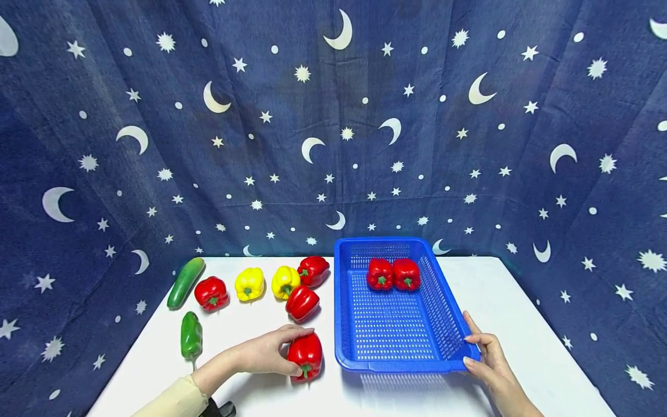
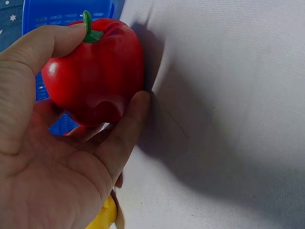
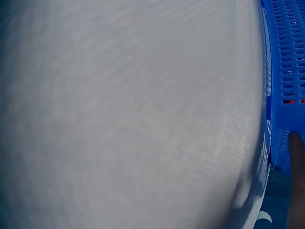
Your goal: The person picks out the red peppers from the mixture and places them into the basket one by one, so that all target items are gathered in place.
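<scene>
My left hand (image 1: 268, 350) grips a red bell pepper (image 1: 306, 354) on the white table, just left of the basket. In the left wrist view the thumb presses near the green stem of this pepper (image 2: 102, 71), and the other fingers curve around its far side. My right hand (image 1: 495, 368) holds the near right corner of a blue plastic basket (image 1: 401, 366), thumb on the rim and fingers along the outer side. Only one finger (image 3: 296, 167) shows against the basket wall in the right wrist view. Two red bell peppers sit side by side toward the basket's back.
Left of the basket lie two more red bell peppers (image 1: 314, 271) and two yellow ones (image 1: 249, 284). Farther left are another red bell pepper (image 1: 212, 293), a cucumber (image 1: 186, 283) and a green pepper (image 1: 191, 335). A dark blue star-patterned curtain (image 1: 365, 185) surrounds the white table (image 1: 526, 324).
</scene>
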Motion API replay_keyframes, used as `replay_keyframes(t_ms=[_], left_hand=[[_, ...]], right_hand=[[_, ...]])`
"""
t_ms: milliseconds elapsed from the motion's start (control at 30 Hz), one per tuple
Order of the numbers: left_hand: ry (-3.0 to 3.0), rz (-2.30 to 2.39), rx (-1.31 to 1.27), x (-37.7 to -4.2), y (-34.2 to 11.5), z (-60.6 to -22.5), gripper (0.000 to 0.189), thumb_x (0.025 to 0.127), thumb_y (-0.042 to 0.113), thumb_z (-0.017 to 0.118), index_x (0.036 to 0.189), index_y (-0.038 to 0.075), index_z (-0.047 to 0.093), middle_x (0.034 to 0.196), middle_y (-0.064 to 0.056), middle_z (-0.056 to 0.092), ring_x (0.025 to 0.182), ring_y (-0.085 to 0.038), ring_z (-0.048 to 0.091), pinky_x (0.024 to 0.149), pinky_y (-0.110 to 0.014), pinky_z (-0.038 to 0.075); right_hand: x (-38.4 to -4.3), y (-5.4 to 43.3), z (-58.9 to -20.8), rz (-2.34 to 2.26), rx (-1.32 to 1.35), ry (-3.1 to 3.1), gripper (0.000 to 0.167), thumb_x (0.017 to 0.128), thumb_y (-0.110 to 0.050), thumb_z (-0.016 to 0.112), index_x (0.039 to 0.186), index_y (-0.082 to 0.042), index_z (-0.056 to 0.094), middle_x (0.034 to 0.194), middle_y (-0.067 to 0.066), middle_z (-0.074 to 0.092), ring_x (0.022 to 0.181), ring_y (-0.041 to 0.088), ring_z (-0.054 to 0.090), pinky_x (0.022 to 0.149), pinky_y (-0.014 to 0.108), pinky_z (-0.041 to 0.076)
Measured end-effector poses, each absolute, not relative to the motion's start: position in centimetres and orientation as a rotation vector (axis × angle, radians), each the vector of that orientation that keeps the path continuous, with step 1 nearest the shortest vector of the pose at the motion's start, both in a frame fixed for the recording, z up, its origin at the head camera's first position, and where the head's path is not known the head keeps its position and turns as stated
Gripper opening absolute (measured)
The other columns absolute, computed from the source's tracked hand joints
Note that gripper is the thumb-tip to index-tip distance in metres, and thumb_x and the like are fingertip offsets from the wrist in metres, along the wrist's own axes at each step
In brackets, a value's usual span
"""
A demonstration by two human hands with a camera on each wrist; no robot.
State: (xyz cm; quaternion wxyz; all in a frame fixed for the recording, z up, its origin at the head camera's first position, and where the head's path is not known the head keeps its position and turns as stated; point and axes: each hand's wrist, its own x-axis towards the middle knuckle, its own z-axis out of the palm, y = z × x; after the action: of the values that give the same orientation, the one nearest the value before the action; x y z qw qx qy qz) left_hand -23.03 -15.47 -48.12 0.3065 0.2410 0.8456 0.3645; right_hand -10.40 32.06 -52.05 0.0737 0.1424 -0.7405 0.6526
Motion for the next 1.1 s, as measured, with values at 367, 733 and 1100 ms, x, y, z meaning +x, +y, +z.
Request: replay_keyframes(t_ms=[367,733,1100], left_hand=[[2.248,0.996,0.624,-22.6,-15.22,-47.77,0.075,0.083,0.025,0.084,0.15,0.029,0.052,0.148,-0.007,0.047,0.127,-0.03,0.051,0.102,-0.059,0.048],[2.232,1.023,0.618,-22.68,-15.32,-48.0,0.077,0.082,0.028,0.085,0.151,0.027,0.051,0.146,-0.006,0.048,0.127,-0.032,0.05,0.102,-0.06,0.048],[2.246,1.035,0.604,-22.32,-15.35,-47.6,0.074,0.083,0.024,0.084,0.15,0.029,0.053,0.146,-0.007,0.049,0.127,-0.031,0.05,0.101,-0.059,0.049]], right_hand=[[-10.57,32.24,-52.26,1.951,0.457,-2.201,0.031,0.102,0.006,0.042,0.129,0.009,0.027,0.172,0.001,0.007,0.145,-0.013,0.014,0.103,0.01,0.032],[-10.52,32.23,-52.05,2.033,0.476,-2.156,0.029,0.103,0.006,0.04,0.129,0.008,0.028,0.171,-0.006,0.009,0.142,-0.016,0.019,0.1,0.017,0.042],[-10.42,32.02,-51.73,2.041,0.322,-2.234,0.033,0.105,-0.001,0.042,0.131,0.007,0.024,0.172,-0.003,0.004,0.145,-0.013,0.011,0.096,0.018,0.044]])
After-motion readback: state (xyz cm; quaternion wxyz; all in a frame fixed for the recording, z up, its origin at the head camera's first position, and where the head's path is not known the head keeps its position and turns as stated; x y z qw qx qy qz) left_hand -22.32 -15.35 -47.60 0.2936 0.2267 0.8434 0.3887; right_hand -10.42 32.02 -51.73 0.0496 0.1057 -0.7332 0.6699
